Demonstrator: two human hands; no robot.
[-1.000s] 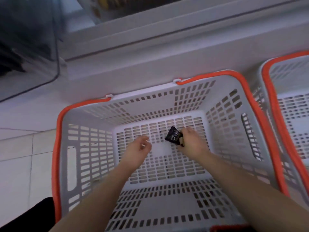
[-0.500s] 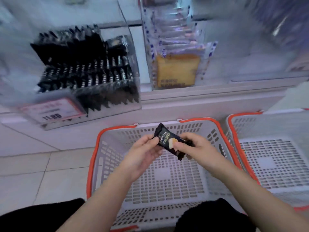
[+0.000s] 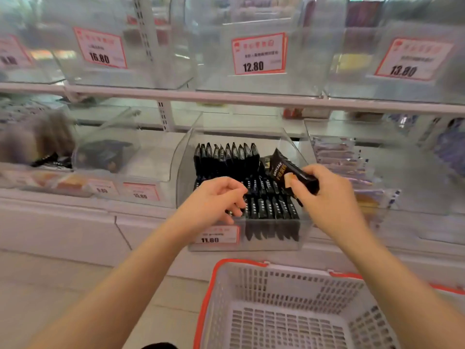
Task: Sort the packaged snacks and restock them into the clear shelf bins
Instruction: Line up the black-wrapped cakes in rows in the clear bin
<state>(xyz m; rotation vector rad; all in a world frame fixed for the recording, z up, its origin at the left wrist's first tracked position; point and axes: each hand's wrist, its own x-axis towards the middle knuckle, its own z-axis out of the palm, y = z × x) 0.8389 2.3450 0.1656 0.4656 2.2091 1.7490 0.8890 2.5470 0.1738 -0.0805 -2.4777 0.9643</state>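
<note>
My right hand (image 3: 327,197) grips a black snack packet (image 3: 289,172) marked DRYCAKE, holding it just above the right side of a clear shelf bin (image 3: 183,159). That bin holds rows of the same black packets (image 3: 226,157) standing upright. My left hand (image 3: 214,200) hovers in front of the bin with its fingers loosely curled and nothing in it. Below, a white basket with an orange rim (image 3: 214,285) stands on the floor with nothing visible inside.
Neighbouring clear bins hold dark packets (image 3: 103,154) at left and pale purple-edged packets (image 3: 337,159) at right. An upper shelf rail (image 3: 251,99) runs overhead with price tags (image 3: 259,54). A second basket's rim (image 3: 448,289) shows at far right.
Both hands rose from the basket's floor to the shelf bin. The right hand carried the black packet up; the left hand let go of it. The view tilted up from basket to shelves.
</note>
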